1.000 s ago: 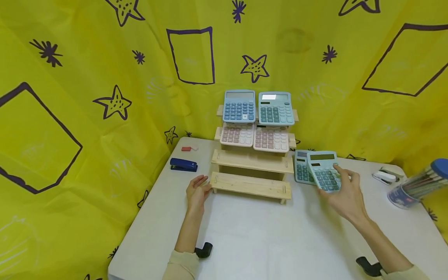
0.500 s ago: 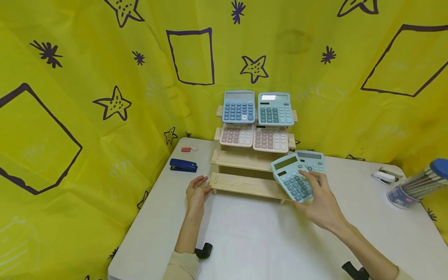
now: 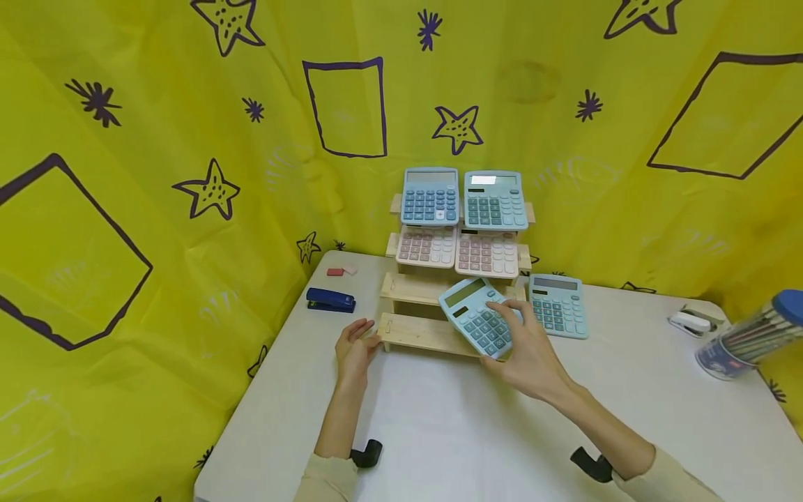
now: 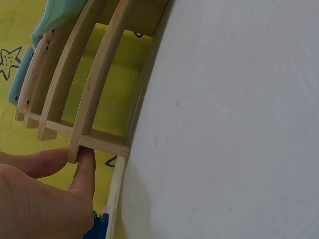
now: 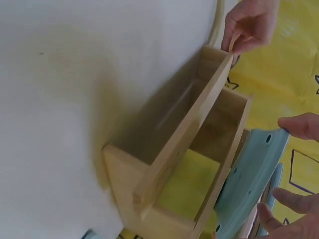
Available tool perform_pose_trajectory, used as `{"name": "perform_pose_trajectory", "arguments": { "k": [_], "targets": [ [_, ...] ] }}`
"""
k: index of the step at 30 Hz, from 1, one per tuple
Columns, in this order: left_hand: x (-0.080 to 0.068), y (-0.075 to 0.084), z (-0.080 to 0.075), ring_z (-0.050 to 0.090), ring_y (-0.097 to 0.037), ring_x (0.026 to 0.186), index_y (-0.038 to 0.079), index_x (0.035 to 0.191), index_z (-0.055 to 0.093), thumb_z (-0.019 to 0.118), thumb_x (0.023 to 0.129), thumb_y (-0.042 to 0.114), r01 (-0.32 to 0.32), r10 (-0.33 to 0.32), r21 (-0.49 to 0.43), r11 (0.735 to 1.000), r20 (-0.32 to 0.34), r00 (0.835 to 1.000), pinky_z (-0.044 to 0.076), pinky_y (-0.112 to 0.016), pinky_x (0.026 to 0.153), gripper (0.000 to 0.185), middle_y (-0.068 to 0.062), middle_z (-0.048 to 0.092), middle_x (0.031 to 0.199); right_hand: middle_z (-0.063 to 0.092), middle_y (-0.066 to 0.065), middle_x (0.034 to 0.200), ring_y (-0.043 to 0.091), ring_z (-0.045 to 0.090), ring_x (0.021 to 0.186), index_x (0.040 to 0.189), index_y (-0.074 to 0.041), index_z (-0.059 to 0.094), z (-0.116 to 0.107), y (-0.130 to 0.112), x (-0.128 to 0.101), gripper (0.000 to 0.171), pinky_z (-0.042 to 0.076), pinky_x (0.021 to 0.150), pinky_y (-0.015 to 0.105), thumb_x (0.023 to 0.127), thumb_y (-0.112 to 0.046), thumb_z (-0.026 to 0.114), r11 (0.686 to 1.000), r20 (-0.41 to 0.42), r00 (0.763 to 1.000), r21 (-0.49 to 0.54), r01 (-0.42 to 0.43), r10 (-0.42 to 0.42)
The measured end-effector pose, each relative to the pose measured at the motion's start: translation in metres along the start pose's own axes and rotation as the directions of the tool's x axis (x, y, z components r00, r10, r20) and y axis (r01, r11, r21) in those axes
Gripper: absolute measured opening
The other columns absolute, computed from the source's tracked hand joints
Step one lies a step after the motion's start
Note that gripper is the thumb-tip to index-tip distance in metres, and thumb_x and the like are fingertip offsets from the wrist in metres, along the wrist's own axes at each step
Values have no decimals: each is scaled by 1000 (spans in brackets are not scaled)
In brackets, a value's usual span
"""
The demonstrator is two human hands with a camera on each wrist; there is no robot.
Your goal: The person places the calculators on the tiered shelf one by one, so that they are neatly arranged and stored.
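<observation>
Teal calculator (image 3: 478, 317), long axis toward eleven o'clock, sits clamped in my right hand (image 3: 530, 348) over the wooden rack (image 3: 422, 333), whose nine o'clock end my left hand's (image 3: 353, 346) relaxed fingers touch.

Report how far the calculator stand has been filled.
Done: the top two tiers of the wooden stand hold four calculators. In hand: the right hand holds a teal calculator over the lower tiers while the left hand touches the stand's end. Left: both lower tiers are bare and another calculator lies on the table.
</observation>
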State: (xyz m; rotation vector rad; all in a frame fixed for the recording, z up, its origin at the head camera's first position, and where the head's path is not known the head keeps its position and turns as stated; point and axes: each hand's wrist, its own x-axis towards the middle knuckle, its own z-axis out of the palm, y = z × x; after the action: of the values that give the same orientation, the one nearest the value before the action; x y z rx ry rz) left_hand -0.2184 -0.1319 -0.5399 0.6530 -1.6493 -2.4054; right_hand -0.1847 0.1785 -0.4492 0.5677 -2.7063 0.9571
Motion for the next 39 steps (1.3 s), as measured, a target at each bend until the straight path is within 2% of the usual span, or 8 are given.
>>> {"name": "perform_pose_trajectory", "arguments": {
  "k": [3,10,17,24,32,39],
  "targets": [
    [-1,1,1,62,-28,118,-4,145,49,61,89,-17,4,-4,5,1000,6,1000,59,-30,94,59,-24,57,142,40,24,146,48,52,120,149,-10,51,10,-5,12,88,43,98,68,71,-18,90,1000,-20,1000,-5,20,-20],
    [-2,2,-1,62,-28,117,-5,145,48,61,90,-16,-2,2,14,1000,9,1000,59,-31,95,57,-25,57,142,43,23,143,49,52,121,146,-7,53,35,-20,36,86,39,104,69,70,-23,90,1000,-56,998,-16,-2,1],
    [-3,1,-1,62,-29,118,-5,146,48,61,91,-15,-2,2,35,999,7,1000,58,-35,98,58,-24,57,143,40,23,144,46,48,123,147,-6,52,62,-35,56,89,40,98,59,73,-33,92,993,-83,992,-54,-104,99],
    [-3,0,-2,61,-30,120,-4,146,48,62,90,-16,-3,2,30,1000,11,1000,59,-35,98,58,-25,57,143,31,27,156,54,42,130,149,-4,49,84,-49,73,97,41,100,66,75,-49,91,974,-125,979,-142,-179,162],
    [-2,0,-1,62,-31,121,-3,147,48,62,91,-14,7,-8,37,999,9,1000,57,-38,101,59,-24,56,144,32,31,158,59,44,129,153,-3,44,100,-59,78,97,45,93,70,83,-59,81,953,-119,985,-263,-149,121],
    [-2,-1,-2,63,-27,115,-4,146,48,62,91,-14,-6,6,40,999,13,1000,59,-34,96,58,-25,57,144,38,29,157,56,48,127,155,-6,43,104,-63,72,96,46,99,64,84,-59,80,945,-75,994,-314,-96,76]
  ]
}}
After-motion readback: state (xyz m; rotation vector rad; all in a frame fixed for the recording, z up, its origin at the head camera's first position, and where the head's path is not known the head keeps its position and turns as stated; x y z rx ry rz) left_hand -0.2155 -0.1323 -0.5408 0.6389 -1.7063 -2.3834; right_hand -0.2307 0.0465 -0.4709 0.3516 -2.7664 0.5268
